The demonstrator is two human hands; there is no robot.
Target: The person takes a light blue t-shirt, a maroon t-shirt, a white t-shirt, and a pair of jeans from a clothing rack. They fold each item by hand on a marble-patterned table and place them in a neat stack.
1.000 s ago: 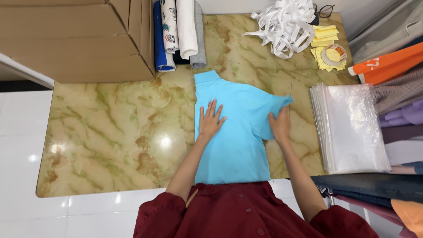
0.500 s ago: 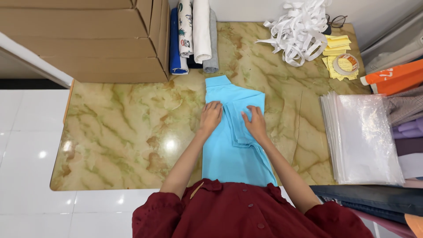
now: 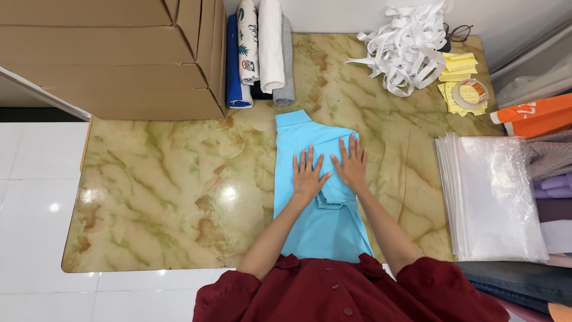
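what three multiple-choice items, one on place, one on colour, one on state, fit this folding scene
1. Where does the stack of clear bags lie from the shirt?
A. right
B. left
C. on top

2. What colour is the shirt?
A. orange
B. light blue
C. grey

3. How are the left hand and right hand?
A. clenched in fists
B. lifted off the table
C. flat, fingers spread, on the shirt

Key: 1 A, the bags sit at the table's right edge; 2 B, the cloth is plainly light blue; 3 C, both palms press the folded part.
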